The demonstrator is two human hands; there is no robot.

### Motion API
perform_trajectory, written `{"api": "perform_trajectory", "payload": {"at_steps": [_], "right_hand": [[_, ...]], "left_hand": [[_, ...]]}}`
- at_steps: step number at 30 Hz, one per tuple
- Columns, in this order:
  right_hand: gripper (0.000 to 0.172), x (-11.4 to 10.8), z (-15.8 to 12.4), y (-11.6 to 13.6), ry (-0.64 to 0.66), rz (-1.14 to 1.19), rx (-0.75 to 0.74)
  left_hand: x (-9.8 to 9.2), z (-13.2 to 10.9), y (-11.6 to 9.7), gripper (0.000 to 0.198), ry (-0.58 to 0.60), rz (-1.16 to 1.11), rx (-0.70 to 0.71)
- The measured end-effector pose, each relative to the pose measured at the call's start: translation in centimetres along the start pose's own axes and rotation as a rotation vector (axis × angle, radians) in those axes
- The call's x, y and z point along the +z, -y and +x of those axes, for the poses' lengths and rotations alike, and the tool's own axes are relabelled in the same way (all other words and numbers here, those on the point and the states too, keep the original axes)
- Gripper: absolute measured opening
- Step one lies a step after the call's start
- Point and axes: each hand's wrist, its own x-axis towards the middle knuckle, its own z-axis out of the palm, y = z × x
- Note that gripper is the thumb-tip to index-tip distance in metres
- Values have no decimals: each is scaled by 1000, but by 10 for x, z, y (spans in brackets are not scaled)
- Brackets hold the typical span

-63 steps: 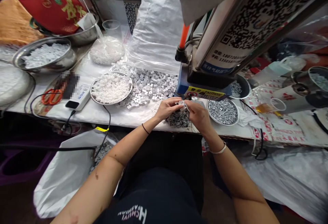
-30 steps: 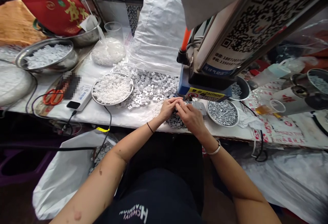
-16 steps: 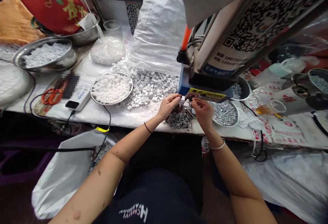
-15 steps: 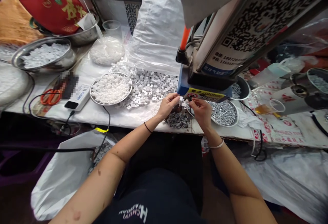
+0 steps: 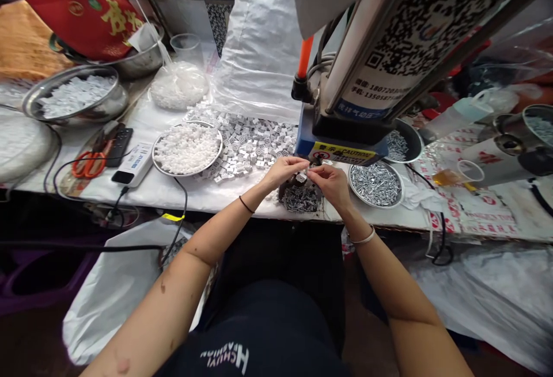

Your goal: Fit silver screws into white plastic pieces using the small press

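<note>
My left hand (image 5: 283, 171) and my right hand (image 5: 332, 183) meet at the table's front, just below the blue base of a press machine (image 5: 339, 149). Between their fingertips is a small white square piece (image 5: 301, 177), partly hidden by my fingers. Directly under my hands lies a heap of dark screws (image 5: 300, 198). To the right of my right hand stands a round metal tray of silver screws (image 5: 375, 184). Left of my left hand, loose white square pieces (image 5: 242, 145) are spread on the table near a metal tray of white beads (image 5: 186, 149).
Orange-handled scissors (image 5: 88, 161), a black remote (image 5: 118, 147) and a white power bank (image 5: 132, 164) lie at the left. Steel bowls of white pieces (image 5: 75, 96) stand behind them. A black cable (image 5: 181, 204) hangs over the table's front edge.
My left hand has moved right, and my hands now sit closer together over the dark screws. The view has shifted slightly.
</note>
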Motion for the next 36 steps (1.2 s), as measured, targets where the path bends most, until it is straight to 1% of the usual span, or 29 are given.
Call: {"api": "perform_trajectory", "payload": {"at_steps": [3,5,6,9,10,11,12,13,15,16,18,19,21,23,26,30,32,33,36], "right_hand": [[18,4,-19,-7,-75,-216,-270],[15,8,-26,-12,-86,-296,-368],[15,10,-28,-13,-91,-304,-373],[16,12,-29,-12,-95,-236,-262],[18,8,-29,-11,-86,-214,-227],[20,2,-29,-12,-88,-209,-211],[22,-8,-29,-16,-109,-233,-214],[23,-20,-29,-21,-151,-286,-229],[24,-50,-28,-39,-272,-478,-258],[25,-65,-27,-50,-323,-600,-240],[26,-93,-26,-74,-362,-827,-142],[27,-103,-25,-85,-350,-904,-80],[26,-114,-24,-102,-303,-959,36],[22,-117,-22,-111,-265,-931,112],[18,-114,-20,-111,-239,-912,137],[19,-110,-19,-104,-228,-990,121],[21,-111,-19,-102,-237,-1017,126],[22,-112,-20,-102,-238,-1029,121],[26,-120,-21,-103,-245,-1072,108]], "left_hand": [[0,-2,-13,27,100,190,42],[1,1,-22,18,143,348,108],[1,4,-26,14,156,423,140],[1,7,-31,7,184,549,183],[1,5,-30,9,167,546,187],[0,0,-27,12,120,523,199],[-1,-8,-23,16,39,493,222],[-1,-17,-18,19,-72,466,251],[0,-40,-5,21,-300,475,311],[1,-51,3,20,-363,518,324],[5,-70,17,17,-336,618,330],[7,-76,23,16,-314,671,330],[12,-82,32,14,-273,761,322],[16,-80,36,12,-250,821,306],[18,-76,36,15,-226,864,307],[18,-77,35,18,-210,874,420],[18,-80,35,20,-195,821,454],[17,-81,34,20,-191,774,448],[14,-84,32,17,-211,562,347]]}}
